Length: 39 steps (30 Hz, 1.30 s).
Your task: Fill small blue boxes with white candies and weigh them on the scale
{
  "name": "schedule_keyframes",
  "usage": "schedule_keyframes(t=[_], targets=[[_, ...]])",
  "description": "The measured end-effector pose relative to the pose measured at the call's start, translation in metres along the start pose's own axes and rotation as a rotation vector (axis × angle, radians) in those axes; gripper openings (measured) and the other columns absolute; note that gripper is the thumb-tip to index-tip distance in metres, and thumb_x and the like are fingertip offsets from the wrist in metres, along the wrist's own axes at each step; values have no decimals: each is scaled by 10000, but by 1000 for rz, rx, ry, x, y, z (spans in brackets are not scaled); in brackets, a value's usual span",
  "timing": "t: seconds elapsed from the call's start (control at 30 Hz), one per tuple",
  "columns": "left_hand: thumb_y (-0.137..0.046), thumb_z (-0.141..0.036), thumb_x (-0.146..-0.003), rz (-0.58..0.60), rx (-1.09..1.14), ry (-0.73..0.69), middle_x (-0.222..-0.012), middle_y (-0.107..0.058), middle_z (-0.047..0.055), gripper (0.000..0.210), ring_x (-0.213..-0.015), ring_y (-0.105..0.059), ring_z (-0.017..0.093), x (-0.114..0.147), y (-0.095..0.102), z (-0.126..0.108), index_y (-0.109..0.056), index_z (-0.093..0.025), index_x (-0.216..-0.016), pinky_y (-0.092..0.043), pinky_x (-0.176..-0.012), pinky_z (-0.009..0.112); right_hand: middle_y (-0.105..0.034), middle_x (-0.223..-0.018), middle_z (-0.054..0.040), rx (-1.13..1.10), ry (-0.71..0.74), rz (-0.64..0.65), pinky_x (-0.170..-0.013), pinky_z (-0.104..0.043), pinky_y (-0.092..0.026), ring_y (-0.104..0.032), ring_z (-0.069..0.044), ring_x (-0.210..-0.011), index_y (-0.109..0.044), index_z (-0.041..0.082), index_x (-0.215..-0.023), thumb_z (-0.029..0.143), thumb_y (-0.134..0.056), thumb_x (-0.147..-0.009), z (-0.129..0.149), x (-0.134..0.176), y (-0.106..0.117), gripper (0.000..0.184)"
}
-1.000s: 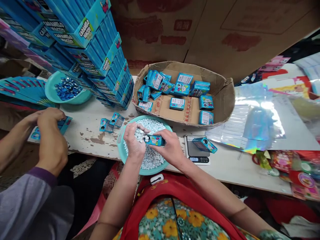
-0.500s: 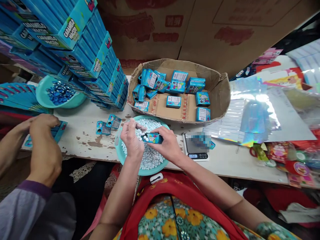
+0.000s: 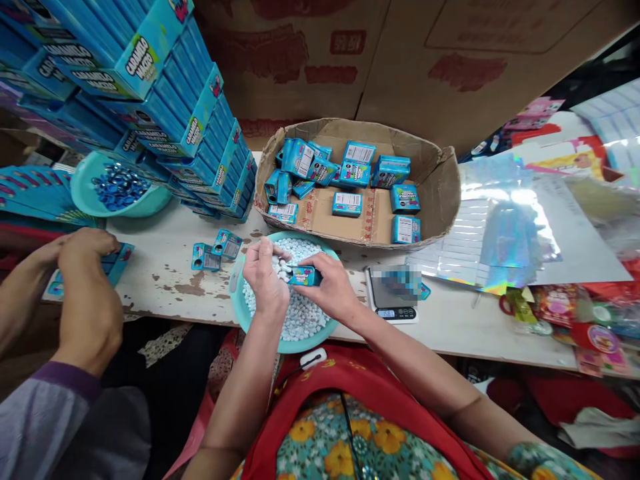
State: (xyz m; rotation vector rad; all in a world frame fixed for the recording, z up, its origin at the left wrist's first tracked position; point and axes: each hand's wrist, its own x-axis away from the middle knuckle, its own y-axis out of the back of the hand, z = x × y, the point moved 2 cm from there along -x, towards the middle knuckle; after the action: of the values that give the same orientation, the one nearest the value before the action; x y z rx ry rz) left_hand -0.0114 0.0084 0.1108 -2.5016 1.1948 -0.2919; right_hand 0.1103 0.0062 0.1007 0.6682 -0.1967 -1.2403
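My right hand (image 3: 327,288) grips a small blue candy box (image 3: 304,275) lying sideways above a teal bowl (image 3: 240,308) heaped with small white candies (image 3: 305,317). My left hand (image 3: 264,275) is cupped at the box's open left end, holding several white candies against the opening. Both hands hover over the middle of the bowl, at the table's near edge.
A shallow cardboard tray (image 3: 440,193) behind the bowl holds several small blue boxes. A small scale (image 3: 393,297) stands right of the bowl. Stacked blue cartons (image 3: 165,113) and a teal bowl of blue caps (image 3: 117,187) are at left. Another person's hands (image 3: 85,267) work at far left.
My hands have stayed over the bowl, with the box shifting slightly lower and left. The view swung a little to the right a second ago. The other person's hands barely moved.
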Motion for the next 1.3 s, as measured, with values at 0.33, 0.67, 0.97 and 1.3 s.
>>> schedule_keyframes(t=[0.33, 0.67, 0.97, 1.3], targets=[[-623, -431, -805, 6, -9, -3, -549, -392, -71, 300, -422, -370, 47, 2, -3, -5, -460, -189, -736, -297, -382, 163, -662, -942, -38, -59, 6, -29, -827, -369, -442, -600, -239, -942, -625, 230, -955, 235, -743, -689, 1, 0, 3, 292], [-692, -396, -753, 113, 49, 67, -505, -312, -90, 302, -381, -285, 28, 2, -8, -8, -473, -188, -742, -199, -346, 154, -655, -927, -27, -211, -58, -43, -841, -361, -464, -608, -217, -917, -646, 222, -951, 242, -758, -675, -14, 7, 1, 299], [-600, -379, -774, 112, -624, -61, -540, -449, -44, 236, -487, -400, 86, -22, 46, 47, -524, -180, -673, -330, -477, 203, -654, -981, -44, -324, -360, -469, -808, -386, -513, -632, -225, -879, -604, 229, -1025, 356, -796, -637, -73, 110, 132, 451], [-463, -391, -844, 351, -1334, -371, -1000, -653, 93, 292, -955, -581, 262, -12, 50, 90, -635, -186, -961, -429, -853, 366, -597, -886, -40, 52, -612, -872, -774, -385, -480, -573, -191, -777, -556, 148, -998, 424, -751, -612, -259, 217, 170, 512]])
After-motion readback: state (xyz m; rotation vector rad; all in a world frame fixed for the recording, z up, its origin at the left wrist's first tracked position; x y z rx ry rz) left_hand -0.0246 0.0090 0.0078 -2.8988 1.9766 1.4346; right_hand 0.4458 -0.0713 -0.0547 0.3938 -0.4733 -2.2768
